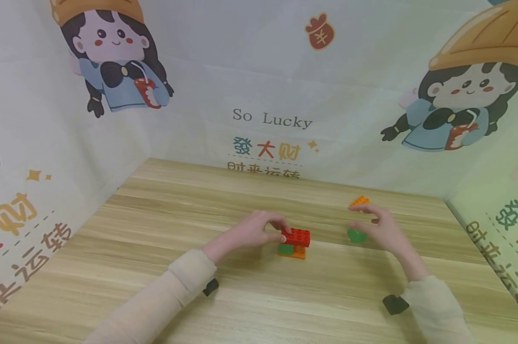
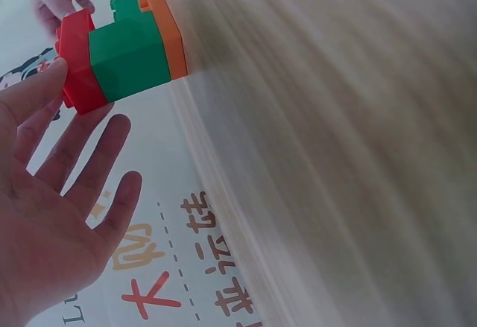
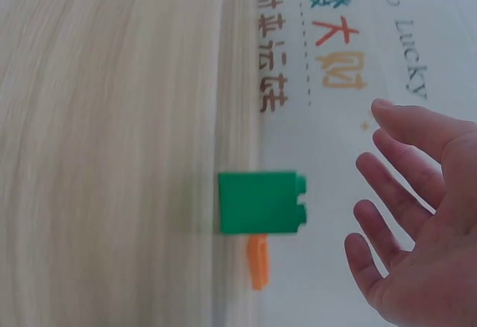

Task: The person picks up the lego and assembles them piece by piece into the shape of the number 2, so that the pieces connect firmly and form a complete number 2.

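A red building brick (image 1: 300,237) tops a small stack, over a green brick (image 2: 128,57) and a thin orange plate brick (image 1: 299,254) on the wooden table. At its left end my left hand (image 1: 259,228) pinches the red brick between thumb and fingers; the other fingers (image 2: 97,156) spread loosely beside the stack. To the right, my right hand (image 1: 381,227) hovers with relaxed fingers beside another green brick (image 3: 258,202). A gap shows between this hand and that brick in the right wrist view, and nothing is in its grasp.
An orange brick (image 1: 360,200) lies behind the separate green brick, partly covered by my right hand in the head view. Printed cloth walls (image 1: 198,134) enclose the table (image 1: 164,205) at the back and sides. Dark wrist devices (image 1: 395,304) sit by both cuffs.
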The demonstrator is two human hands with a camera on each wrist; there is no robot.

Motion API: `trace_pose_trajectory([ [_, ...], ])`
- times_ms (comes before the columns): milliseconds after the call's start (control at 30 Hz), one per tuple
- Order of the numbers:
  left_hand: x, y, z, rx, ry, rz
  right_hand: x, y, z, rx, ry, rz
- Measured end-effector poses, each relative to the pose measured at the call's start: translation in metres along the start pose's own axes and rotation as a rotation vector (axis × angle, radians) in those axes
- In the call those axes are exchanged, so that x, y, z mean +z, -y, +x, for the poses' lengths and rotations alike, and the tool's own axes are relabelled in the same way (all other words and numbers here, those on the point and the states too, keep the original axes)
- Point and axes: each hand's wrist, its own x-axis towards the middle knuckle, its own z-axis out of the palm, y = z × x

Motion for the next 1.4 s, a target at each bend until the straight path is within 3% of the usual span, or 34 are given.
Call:
trace_pose_trajectory([
  [433, 0.0, 0.003, 0.0, -0.007, 0.007, -0.02, -0.006, -0.027, -0.001, 0.019, 0.053, 0.001],
  [967, -0.002, 0.001, -0.001, -0.011, 0.01, -0.037, -0.006, -0.032, -0.002, 0.062, 0.131, 0.015],
  [1400, -0.001, 0.001, -0.002, -0.001, 0.01, -0.033, -0.002, -0.041, -0.003, 0.025, 0.163, 0.034],
])
